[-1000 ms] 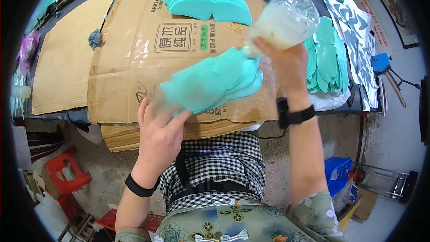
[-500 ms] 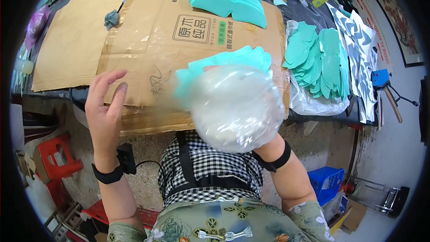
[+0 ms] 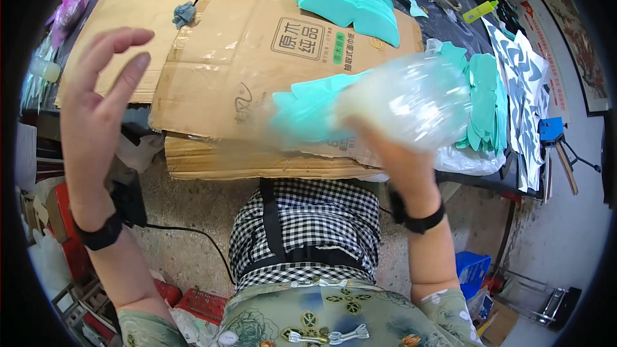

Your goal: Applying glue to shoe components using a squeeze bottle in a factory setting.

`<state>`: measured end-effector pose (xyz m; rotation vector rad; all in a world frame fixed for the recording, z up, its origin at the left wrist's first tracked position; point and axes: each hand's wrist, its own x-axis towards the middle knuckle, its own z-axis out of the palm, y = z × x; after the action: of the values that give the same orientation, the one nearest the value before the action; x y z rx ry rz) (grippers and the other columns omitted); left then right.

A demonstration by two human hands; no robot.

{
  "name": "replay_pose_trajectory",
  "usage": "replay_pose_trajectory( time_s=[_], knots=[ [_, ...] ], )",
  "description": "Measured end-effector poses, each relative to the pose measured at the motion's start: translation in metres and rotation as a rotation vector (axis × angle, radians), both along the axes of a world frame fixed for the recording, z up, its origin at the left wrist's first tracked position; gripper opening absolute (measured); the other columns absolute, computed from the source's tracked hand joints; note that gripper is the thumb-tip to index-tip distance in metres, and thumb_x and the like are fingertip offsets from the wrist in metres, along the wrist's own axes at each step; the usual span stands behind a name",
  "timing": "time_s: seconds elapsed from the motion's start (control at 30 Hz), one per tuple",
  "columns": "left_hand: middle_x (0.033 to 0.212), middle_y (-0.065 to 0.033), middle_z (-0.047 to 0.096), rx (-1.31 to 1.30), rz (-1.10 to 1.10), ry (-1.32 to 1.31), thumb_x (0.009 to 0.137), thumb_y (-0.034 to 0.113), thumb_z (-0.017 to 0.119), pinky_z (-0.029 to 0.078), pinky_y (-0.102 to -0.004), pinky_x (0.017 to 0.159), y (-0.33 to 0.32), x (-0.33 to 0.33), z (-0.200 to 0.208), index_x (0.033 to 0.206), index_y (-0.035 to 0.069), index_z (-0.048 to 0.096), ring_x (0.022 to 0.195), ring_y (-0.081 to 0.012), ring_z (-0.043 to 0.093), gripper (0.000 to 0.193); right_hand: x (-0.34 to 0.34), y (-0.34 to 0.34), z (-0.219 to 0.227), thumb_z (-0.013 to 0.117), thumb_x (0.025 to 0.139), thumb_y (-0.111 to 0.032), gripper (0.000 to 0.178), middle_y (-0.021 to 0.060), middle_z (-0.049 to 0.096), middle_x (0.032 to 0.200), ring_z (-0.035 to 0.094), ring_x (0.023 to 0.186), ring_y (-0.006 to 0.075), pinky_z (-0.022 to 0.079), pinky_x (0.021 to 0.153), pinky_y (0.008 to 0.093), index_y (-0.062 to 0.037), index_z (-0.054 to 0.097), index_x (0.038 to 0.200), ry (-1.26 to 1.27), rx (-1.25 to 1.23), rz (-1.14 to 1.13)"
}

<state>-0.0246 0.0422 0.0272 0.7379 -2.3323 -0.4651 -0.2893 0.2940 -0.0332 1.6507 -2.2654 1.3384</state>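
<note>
My right hand (image 3: 400,160), blurred by motion, grips the narrow end of a large clear plastic bottle (image 3: 421,99) with whitish contents. Its round base points up and to the right. Below and left of the bottle's narrow end, thin turquoise cut-out pieces (image 3: 315,103) lie fanned on a flattened cardboard box (image 3: 215,64), their near part smeared. Raised over the left side of the table, my left hand (image 3: 96,99) holds nothing, with thumb and fingers curved and apart.
A thick stack of turquoise pieces (image 3: 347,3) lies at the far edge of the cardboard. More green pieces (image 3: 485,103) rest on white plastic at the right, beside patterned white sheets (image 3: 517,90). A grey rag lump (image 3: 184,14) and a yellow-green bottle (image 3: 481,11) lie farther back.
My right hand has swung the bottle up and to the right, uncovering more of the cardboard's near edge. My left hand has moved left and farther up, away from the cardboard.
</note>
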Motion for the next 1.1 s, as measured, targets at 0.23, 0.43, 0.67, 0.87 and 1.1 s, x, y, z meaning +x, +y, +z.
replay_pose_trajectory(
  time_s=[0.23, 0.43, 0.67, 0.87, 1.1],
  knots=[
    [0.108, -0.0049, 0.070, 0.068, -0.086, -0.050, 0.098, 0.011, 0.069, 0.047, -0.0284, 0.097, -0.015, -0.048, 0.018, 0.110, -0.001, 0.071, 0.108, -0.0160, 0.063, 0.017, 0.012, -0.005, 0.004, 0.077, 0.082, -0.004, 0.038, 0.0158, 0.075, 0.115, 0.074, 0.103, 0.0354, 0.059, 0.089, 0.0420, -0.0069, 0.073, 0.120, 0.081, 0.007, 0.207],
    [0.105, -0.0098, 0.070, 0.039, -0.060, -0.155, 0.092, 0.016, 0.074, 0.049, -0.0352, 0.092, -0.027, -0.108, -0.004, 0.106, 0.003, 0.073, 0.099, -0.0263, 0.066, 0.020, -0.056, 0.001, -0.012, 0.087, 0.081, -0.016, 0.035, 0.0135, 0.079, 0.099, 0.077, 0.087, 0.0265, 0.060, 0.077, 0.0358, -0.0041, 0.076, 0.112, -0.191, -0.085, -0.099],
    [0.120, -0.0146, 0.069, -0.043, -0.002, -0.312, 0.088, 0.037, 0.079, 0.051, -0.0442, 0.100, -0.050, -0.184, -0.046, 0.127, 0.010, 0.070, 0.116, -0.0355, 0.063, 0.048, -0.133, 0.053, -0.007, 0.081, 0.088, -0.002, 0.047, 0.0151, 0.070, 0.127, 0.069, 0.113, 0.0236, 0.056, 0.097, 0.0386, 0.0030, 0.064, 0.131, -0.646, -0.270, -0.329],
    [0.134, -0.0165, 0.062, -0.140, -0.007, -0.265, 0.083, 0.045, 0.082, 0.042, -0.0499, 0.110, -0.044, -0.261, -0.086, 0.151, 0.017, 0.052, 0.127, -0.0351, 0.057, 0.079, -0.116, 0.087, -0.010, 0.084, 0.086, -0.006, 0.066, 0.0199, 0.064, 0.135, 0.062, 0.124, 0.0305, 0.051, 0.108, 0.0450, 0.0072, 0.052, 0.142, -0.847, -0.379, -0.319],
    [0.135, -0.0154, 0.063, -0.362, -0.013, -0.319, 0.087, 0.038, 0.081, 0.039, -0.0474, 0.113, -0.051, -0.285, -0.099, 0.153, 0.018, 0.052, 0.127, -0.0325, 0.057, 0.075, -0.114, 0.088, -0.007, 0.083, 0.085, -0.005, 0.071, 0.0234, 0.062, 0.136, 0.060, 0.127, 0.0320, 0.049, 0.110, 0.0461, 0.0057, 0.048, 0.146, -0.852, -0.249, -0.199]
  ],
)
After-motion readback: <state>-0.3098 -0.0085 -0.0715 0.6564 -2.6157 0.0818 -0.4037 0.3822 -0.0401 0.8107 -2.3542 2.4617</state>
